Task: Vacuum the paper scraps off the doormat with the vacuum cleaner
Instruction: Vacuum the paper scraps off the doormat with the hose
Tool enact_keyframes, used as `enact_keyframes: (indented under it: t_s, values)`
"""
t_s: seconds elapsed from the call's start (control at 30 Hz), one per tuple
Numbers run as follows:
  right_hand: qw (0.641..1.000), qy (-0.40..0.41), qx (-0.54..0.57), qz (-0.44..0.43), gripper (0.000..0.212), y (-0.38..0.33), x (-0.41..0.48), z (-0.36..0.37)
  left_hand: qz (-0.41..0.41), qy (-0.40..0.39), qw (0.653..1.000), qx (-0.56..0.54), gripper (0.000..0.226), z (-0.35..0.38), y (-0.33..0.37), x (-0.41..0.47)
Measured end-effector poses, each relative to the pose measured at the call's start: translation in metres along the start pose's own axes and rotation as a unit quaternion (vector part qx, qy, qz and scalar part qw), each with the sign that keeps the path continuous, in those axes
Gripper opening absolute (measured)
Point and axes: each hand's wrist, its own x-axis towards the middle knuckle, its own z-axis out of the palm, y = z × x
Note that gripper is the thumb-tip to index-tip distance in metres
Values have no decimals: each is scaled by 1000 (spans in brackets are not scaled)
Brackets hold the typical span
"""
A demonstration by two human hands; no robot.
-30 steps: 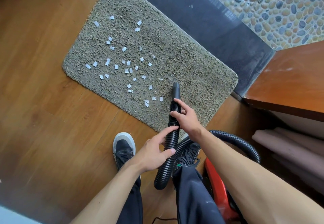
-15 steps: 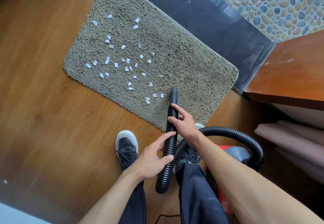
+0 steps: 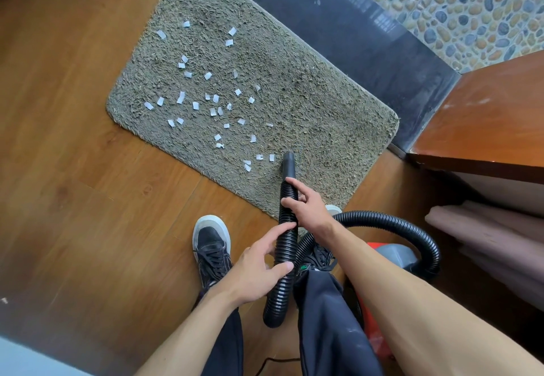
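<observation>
A shaggy grey-green doormat (image 3: 309, 104) lies on the wooden floor, with several small white paper scraps (image 3: 212, 101) scattered over its left and middle. The black ribbed vacuum hose (image 3: 287, 246) runs up between my hands, and its smooth nozzle (image 3: 288, 162) rests on the mat's near edge, just right of the nearest scraps (image 3: 259, 159). My right hand (image 3: 306, 208) grips the hose a little behind the nozzle. Lower down, my left hand (image 3: 259, 269) holds the hose between thumb and fingers. The red and grey vacuum body (image 3: 391, 253) sits at my right leg.
My black shoe (image 3: 210, 246) stands on the wooden floor (image 3: 73, 199) just before the mat. A dark stone threshold (image 3: 368, 37) and pebble paving (image 3: 456, 1) lie beyond it. A brown wooden furniture top (image 3: 485, 116) juts in at the right.
The nozzle has drawn back toward the mat's near edge, closer to the nearest scraps. Both hands have kept their hold on the hose. The scraps lie where they were.
</observation>
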Motion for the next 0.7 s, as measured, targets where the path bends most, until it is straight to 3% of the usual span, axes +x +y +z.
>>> enact_keyframes:
  t_s: [0.7]
  values:
    - [993, -62, -96, -13, 56, 1, 4, 42, -9, 42, 994, -98, 66, -11, -28, -24]
